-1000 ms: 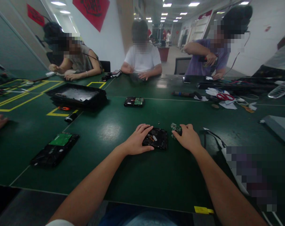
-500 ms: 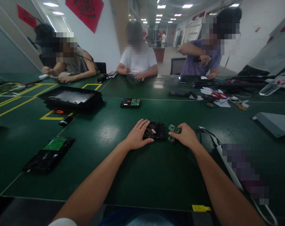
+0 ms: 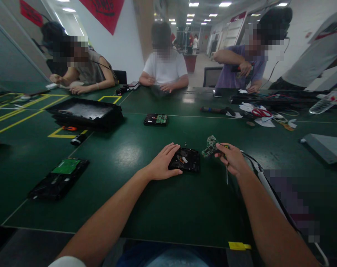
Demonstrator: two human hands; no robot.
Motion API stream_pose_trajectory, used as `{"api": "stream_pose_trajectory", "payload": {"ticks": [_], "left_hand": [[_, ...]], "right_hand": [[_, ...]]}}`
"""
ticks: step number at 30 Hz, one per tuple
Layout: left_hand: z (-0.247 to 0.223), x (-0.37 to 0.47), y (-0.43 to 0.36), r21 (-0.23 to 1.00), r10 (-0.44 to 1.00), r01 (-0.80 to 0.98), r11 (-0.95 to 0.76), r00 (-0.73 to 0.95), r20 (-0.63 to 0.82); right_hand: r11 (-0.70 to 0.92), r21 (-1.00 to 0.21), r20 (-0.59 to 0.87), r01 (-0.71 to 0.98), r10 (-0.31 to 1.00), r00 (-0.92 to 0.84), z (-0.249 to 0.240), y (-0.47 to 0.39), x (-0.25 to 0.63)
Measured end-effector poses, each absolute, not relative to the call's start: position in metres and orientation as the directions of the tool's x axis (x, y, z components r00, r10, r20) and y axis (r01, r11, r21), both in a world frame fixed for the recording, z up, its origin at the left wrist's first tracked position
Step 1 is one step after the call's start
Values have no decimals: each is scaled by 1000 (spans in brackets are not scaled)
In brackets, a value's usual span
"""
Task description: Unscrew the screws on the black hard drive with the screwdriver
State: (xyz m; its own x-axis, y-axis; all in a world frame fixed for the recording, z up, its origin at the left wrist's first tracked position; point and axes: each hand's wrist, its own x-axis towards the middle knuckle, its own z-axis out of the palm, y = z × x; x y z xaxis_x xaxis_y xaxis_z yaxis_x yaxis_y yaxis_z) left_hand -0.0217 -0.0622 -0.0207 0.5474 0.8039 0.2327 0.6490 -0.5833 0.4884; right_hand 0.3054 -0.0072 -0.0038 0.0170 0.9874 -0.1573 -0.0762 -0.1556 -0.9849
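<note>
A black hard drive (image 3: 189,163) lies flat on the green table. My left hand (image 3: 163,161) grips its left side, thumb along the near edge and fingers over the far corner. To the right, my right hand (image 3: 232,157) pinches a green circuit board (image 3: 210,146) at its right end, tilted up and apart from the drive. A thin metal shaft (image 3: 226,176), seemingly a screwdriver's, points down from the same hand, with a bit of yellow by the fingers; the rest is hidden. A tiny part (image 3: 185,144), perhaps a screw, sits just beyond the drive.
More drives with green boards lie at the left (image 3: 58,180) and farther back (image 3: 155,119). A black tray (image 3: 115,115) stands back left. A white power strip (image 3: 268,189) runs beside my right forearm, near a grey box (image 3: 324,148). Red-handled scissors (image 3: 261,112) and several people are across the table.
My right hand has lifted the circuit board and moved it up and right, away from the drive. The metal shaft below that hand now shows. My left hand keeps its grip.
</note>
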Motion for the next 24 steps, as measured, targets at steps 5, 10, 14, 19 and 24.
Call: {"api": "stream_pose_trajectory", "payload": {"ticks": [5, 10, 14, 19, 24], "left_hand": [[-13, -12, -74, 417, 840, 730, -542, 455, 295], [-5, 20, -87, 438, 836, 729, -526, 348, 424], [-10, 40, -95, 511, 824, 662, -548, 323, 465], [-21, 33, -90, 571, 838, 624, -533, 295, 460], [-24, 27, -87, 553, 789, 564, -614, 415, 452]], "right_hand": [[-162, -974, -126, -160, 969, -212, 10, -18, 296], [-128, -983, -79, -132, 942, -327, 18, -29, 281], [-112, -991, -85, -76, 949, -302, 14, -34, 273], [-111, -993, -94, -24, 922, -376, 13, -42, 269], [-138, -990, -126, 1, 903, -411, 9, -42, 268]]}}
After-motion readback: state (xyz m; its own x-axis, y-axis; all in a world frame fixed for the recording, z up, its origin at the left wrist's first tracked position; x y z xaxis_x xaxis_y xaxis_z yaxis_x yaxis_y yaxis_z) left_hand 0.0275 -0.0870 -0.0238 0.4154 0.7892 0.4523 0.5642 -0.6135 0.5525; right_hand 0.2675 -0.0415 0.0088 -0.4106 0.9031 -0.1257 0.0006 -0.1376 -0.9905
